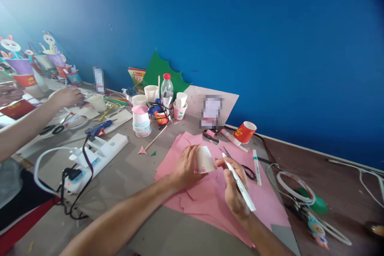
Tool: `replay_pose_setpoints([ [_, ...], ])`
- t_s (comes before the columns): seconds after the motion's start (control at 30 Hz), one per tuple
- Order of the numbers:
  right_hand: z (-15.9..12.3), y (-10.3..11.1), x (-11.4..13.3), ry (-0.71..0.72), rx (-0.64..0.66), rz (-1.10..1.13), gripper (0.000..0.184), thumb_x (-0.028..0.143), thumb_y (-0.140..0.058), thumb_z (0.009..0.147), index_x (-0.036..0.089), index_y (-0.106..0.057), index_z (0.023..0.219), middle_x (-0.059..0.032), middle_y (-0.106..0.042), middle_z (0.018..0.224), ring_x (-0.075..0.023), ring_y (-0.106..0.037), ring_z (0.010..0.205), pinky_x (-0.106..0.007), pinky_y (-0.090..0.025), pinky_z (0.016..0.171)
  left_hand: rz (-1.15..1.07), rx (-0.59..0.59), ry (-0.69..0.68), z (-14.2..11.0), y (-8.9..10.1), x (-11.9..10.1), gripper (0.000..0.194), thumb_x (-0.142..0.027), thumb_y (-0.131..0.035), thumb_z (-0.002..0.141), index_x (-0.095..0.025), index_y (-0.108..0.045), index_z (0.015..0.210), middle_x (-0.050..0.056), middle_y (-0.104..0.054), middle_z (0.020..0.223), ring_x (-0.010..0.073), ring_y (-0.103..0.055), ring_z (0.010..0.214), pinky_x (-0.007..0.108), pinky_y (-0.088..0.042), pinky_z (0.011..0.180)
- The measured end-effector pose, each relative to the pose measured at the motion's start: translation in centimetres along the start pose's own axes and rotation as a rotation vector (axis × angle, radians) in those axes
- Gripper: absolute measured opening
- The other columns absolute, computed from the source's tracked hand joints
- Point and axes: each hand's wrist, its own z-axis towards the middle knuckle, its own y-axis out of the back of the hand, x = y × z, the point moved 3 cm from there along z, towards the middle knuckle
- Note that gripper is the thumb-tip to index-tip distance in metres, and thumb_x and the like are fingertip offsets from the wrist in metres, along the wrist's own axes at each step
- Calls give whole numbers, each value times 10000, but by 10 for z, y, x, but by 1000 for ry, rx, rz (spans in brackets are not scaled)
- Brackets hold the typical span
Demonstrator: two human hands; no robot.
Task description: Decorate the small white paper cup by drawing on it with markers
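My left hand is wrapped round a white paper cup with pink marks near its lower edge, tilted over the pink paper sheets. In my right hand is a white marker pen, slanting up past the fingers. Those fingertips are close to the cup's right side; whether they touch it I cannot tell. Partly hidden behind the right hand lie black-handled scissors. A second white marker rests at the right on the pink paper.
A red paper cup and a glue stick lie behind the paper. Stacked cups and a clear bottle stand at the back. At left are a power strip, a blue glue gun and another person's arm.
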Motion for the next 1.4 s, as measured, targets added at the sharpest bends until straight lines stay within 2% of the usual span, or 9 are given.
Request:
replay_pose_setpoints([
  [0.07, -2, -3, 7, 66, 108, -12, 286, 332, -409, 1000, 237, -632, 1152, -90, -653, 1016, -248, -613, 968, -448, -517, 857, -9, -28, -23, 1, 0, -1, 766, -438, -633, 832, -109, -272, 1422, 226, -581, 1257, 352, -580, 1178, 516, -526, 953],
  [0.13, -3, -3, 9, 120, 141, -12, 307, 350, -401, 1004, 270, -646, 1170, -109, -664, 1062, -273, -609, 990, -474, -522, 830, -10, -52, -39, 1, 1, -3, 781, -452, -651, 819, -94, -289, 1411, 227, -590, 1233, 354, -589, 1148, 511, -535, 935],
  [0.23, -5, -3, 3, 107, 149, 45, 314, 321, -371, 1016, 294, -638, 1178, -111, -668, 1038, -279, -606, 1020, -484, -521, 828, -5, -79, -70, 3, 2, -5, 783, -466, -657, 818, -85, -301, 1402, 226, -597, 1204, 349, -597, 1115, 513, -543, 918],
  [0.43, -3, -2, -4, 35, 99, 204, 287, 301, -379, 1017, 254, -661, 1030, -56, -607, 813, -257, -627, 978, -450, -540, 830, -57, -85, -72, 5, 3, -6, 770, -446, -683, 805, -111, -312, 1392, 202, -597, 1181, 333, -604, 1089, 509, -550, 903],
  [0.53, -1, -4, -1, 26, 86, 218, 260, 283, -396, 1014, 235, -642, 943, -26, -572, 765, -212, -623, 871, -404, -551, 820, -72, -68, -56, 5, 3, -5, 776, -419, -694, 795, -120, -305, 1397, 199, -591, 1197, 335, -597, 1107, 515, -546, 914],
  [0.67, 1, -6, 3, 46, 106, 215, 225, 270, -417, 1007, 227, -592, 873, 17, -541, 717, -154, -569, 694, -416, -538, 910, -65, -73, -56, 5, 4, -6, 786, -421, -692, 795, -137, -293, 1410, 188, -593, 1199, 331, -603, 1100, 512, -553, 905],
  [0.97, 3, -5, 4, 45, 111, 198, 221, 258, -416, 1007, 226, -595, 880, 29, -520, 691, -138, -545, 648, -409, -534, 933, -50, -59, -39, 5, 6, -7, 748, -413, -662, 814, -149, -291, 1408, 180, -596, 1198, 329, -603, 1112, 506, -547, 916],
  [1.13, 5, -6, 4, 38, 112, 170, 226, 255, -424, 1004, 227, -604, 870, 18, -536, 683, -154, -606, 705, -365, -559, 852, -45, -37, -30, 5, 7, -7, 755, -444, -658, 822, -146, -284, 1407, 185, -593, 1190, 337, -606, 1099, 511, -544, 913],
  [1.4, 3, -5, 3, -34, 97, 180, 221, 330, -462, 994, 232, -622, 878, -6, -546, 659, -215, -646, 820, -406, -574, 825, -43, -65, -35, 6, 6, -8, 735, -484, -645, 828, -133, -318, 1384, 192, -597, 1168, 331, -602, 1085, 520, -538, 915],
])
